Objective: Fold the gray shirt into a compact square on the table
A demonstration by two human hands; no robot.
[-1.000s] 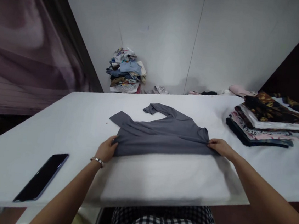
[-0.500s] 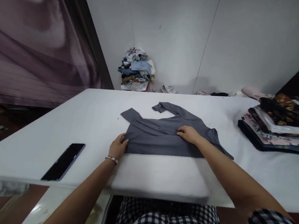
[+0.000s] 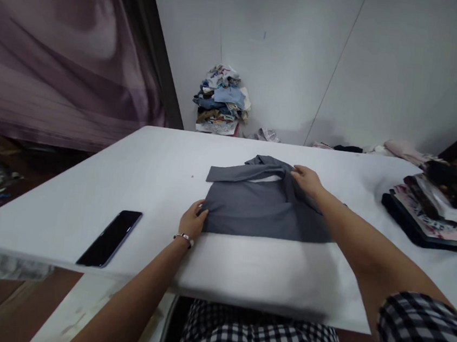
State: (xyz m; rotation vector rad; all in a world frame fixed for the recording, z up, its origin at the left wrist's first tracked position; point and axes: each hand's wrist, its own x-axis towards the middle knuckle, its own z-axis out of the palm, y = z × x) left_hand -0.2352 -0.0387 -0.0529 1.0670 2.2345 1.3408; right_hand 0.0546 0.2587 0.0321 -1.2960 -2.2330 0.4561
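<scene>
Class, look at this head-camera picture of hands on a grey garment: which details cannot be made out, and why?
- Grey garment: its right edge is hidden by the right forearm.
- Right hand: fingertips buried in the fabric, so the grip is unclear.
- Folded stack: cut off by the right frame edge.
- Phone: screen dark, nothing readable.
- Far pile of clothes: too small to tell apart.

single head view; looks forward-down over table point(image 3: 88, 189); close

Right forearm covers the right part of the folded grey knit top point(image 3: 260, 212), so its right edge can't be seen. Stack of folded patterned clothes point(image 3: 436, 214) cut off by frame's right edge. Far pile of mixed coloured clothes point(image 3: 222, 99) by the wall too small to tell items apart. Left hand point(image 3: 191, 222) fingertips tucked at the top's corner, grip unclear.
</scene>
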